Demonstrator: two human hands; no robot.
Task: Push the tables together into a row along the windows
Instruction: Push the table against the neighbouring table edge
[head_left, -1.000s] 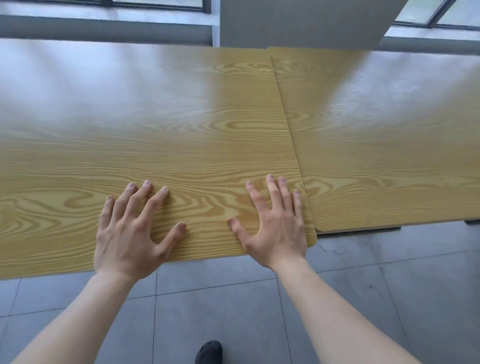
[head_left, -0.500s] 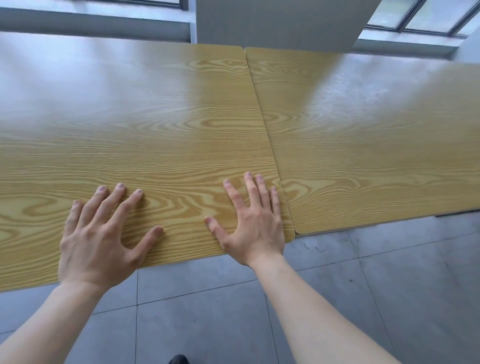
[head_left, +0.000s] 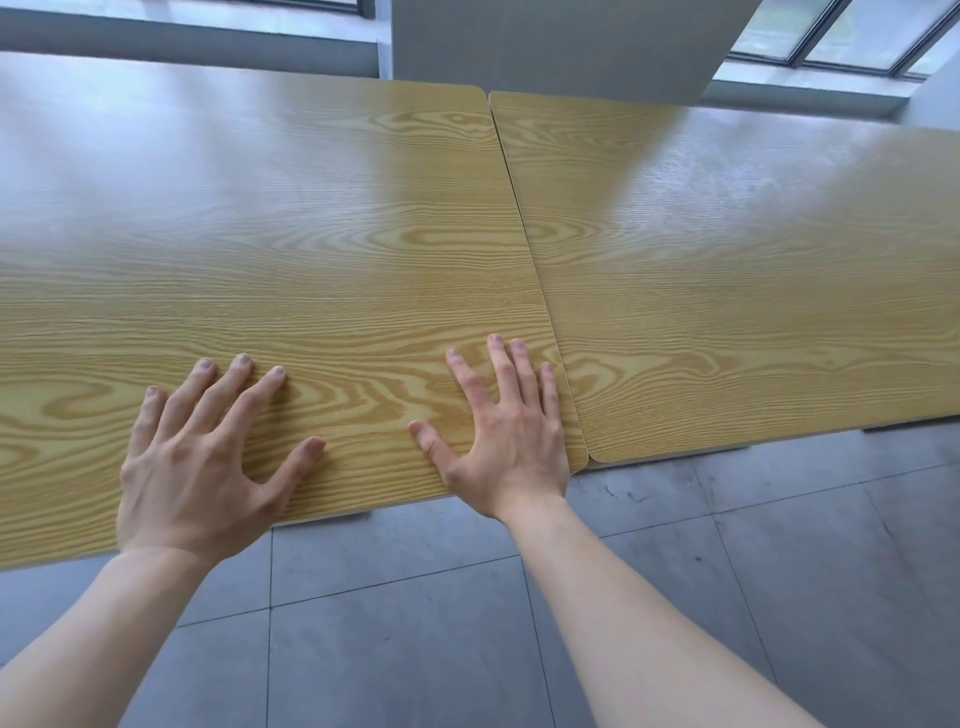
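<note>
Both hands flat, fingers spread, gripping nothing: left hand (head_left: 197, 462) and right hand (head_left: 506, 436) press on the left table (head_left: 291, 244) near its front edge. It butts against the right table (head_left: 753, 270) below the windows (head_left: 841, 31), front edges slightly offset. Likely heavy, rigid, slick laminate; palms may slip, so push at the edge.

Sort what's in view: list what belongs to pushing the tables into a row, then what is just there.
Part of the job:
- left table, under both palms
- right table, edge to edge with it
- left hand, flat on top
- right hand, flat near the seam
- windows

Just there:
- grey pillar
- tiled floor
</note>
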